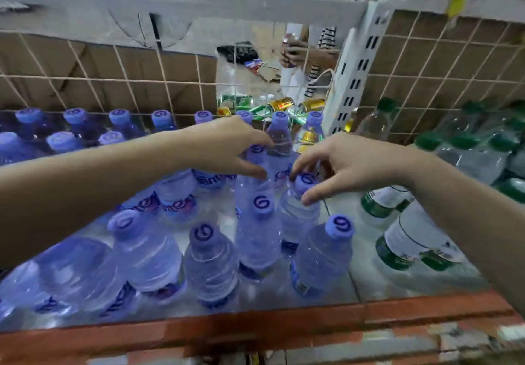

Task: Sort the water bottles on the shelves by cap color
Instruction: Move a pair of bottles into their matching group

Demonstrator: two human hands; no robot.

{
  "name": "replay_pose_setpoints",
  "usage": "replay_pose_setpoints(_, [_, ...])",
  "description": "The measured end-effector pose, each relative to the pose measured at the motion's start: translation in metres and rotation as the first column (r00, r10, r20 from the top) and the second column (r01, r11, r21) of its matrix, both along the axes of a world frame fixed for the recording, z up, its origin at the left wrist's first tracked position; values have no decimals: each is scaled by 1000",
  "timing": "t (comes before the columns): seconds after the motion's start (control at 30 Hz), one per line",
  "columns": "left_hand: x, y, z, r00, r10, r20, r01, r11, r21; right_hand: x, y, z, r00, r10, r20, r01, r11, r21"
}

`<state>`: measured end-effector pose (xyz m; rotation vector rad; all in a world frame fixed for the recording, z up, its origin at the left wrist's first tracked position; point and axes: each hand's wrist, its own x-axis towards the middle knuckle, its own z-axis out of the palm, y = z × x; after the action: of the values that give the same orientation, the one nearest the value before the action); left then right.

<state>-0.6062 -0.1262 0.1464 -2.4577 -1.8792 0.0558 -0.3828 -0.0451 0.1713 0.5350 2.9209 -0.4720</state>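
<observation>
Both hands are in the purple bunch right now. My left hand (pixel 233 148) has its fingers curled round the neck of a purple-cap bottle (pixel 255 153). My right hand (pixel 343 165) pinches the cap of a second purple bottle (pixel 304 180), index over and thumb under. I'd grip lower on the necks and lift straight up, since the neighbours crowd close. On the shelf (pixel 284 322), purple caps sit left of and below my fingers, and the green-cap bottles (pixel 409 234) sit right of my right hand.
</observation>
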Motion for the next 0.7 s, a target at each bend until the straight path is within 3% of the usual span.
replay_pose_setpoints(0.1, [12,4,-4,998,70,-7,-69,996,60,0,4,-11,992,96,-79,-87,989,117])
replay_pose_setpoints(0.2, [8,0,0,992,83,94,-92,991,94,-12,10,-17,982,127,-140,-94,971,220])
replay_pose_setpoints(0.43, [-25,-24,-1,948,265,177,-287,952,110,-51,17,-26,970,81,-230,-21,968,250])
replay_pose_setpoints(0.7, [-52,-24,3,946,287,153,-302,950,83,-103,18,-30,959,-25,-282,104,958,269])
